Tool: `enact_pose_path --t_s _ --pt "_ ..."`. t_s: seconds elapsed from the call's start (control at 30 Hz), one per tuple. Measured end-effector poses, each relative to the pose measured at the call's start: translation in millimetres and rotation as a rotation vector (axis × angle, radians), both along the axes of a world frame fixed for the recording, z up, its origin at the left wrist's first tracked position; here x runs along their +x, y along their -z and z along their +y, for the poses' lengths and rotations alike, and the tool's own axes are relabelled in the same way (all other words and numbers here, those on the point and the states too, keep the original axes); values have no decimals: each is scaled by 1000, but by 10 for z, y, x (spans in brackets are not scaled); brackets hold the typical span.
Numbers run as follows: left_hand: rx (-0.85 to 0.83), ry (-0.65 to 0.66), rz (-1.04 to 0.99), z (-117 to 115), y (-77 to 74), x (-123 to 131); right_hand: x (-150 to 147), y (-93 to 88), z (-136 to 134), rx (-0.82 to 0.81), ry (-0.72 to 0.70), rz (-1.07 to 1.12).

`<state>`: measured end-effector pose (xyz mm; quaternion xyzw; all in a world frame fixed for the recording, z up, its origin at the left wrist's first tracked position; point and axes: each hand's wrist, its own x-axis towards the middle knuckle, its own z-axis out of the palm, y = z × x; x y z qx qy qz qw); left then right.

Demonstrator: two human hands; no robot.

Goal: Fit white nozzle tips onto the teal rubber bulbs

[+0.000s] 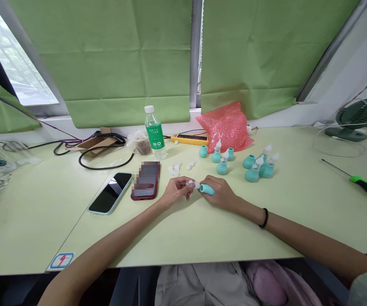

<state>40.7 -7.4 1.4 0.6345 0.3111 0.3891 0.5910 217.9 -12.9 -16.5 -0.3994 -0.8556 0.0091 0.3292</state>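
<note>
Between the fingertips of my left hand is a small translucent white nozzle tip. My right hand wraps round a teal rubber bulb, its open neck turned towards the left hand. The tip and the bulb's neck are close together; I cannot tell whether they touch. Beyond my hands stand several teal bulbs, some fitted with clear white tips and some bare, such as the bulb at the back. Loose white pieces lie just behind my left hand.
Two phones, one black-screened and one red-cased, lie left of my hands. Behind are a water bottle, a yellow power strip, a pink bubble-wrap bag and black cables. A screwdriver and small fan are right.
</note>
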Motion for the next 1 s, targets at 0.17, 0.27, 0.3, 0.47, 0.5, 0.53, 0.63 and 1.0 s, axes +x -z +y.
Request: enact_pose_path --t_s 0.17,0.27,0.3,0.47,0.5,0.53,0.63,1.0 --pt "171 -32 188 -58 -14 16 -25 41 0 9 68 -91" --pt "315 -115 298 -84 -28 16 -34 26 -14 1 86 -80" --pt "348 -134 320 -90 -30 17 -37 18 -19 2 88 -72" --pt "423 -180 376 -95 -2 23 -44 -1 -36 5 90 -71" --pt "435 -191 380 -94 5 25 -44 2 -37 3 90 -78" --pt "448 -203 382 -93 11 25 -42 5 -36 2 89 -83" --pt "491 -221 378 -92 12 25 -38 12 -36 -12 75 -90" --pt "572 -113 391 -161 -42 13 -30 -148 -114 -353 -91 -2"
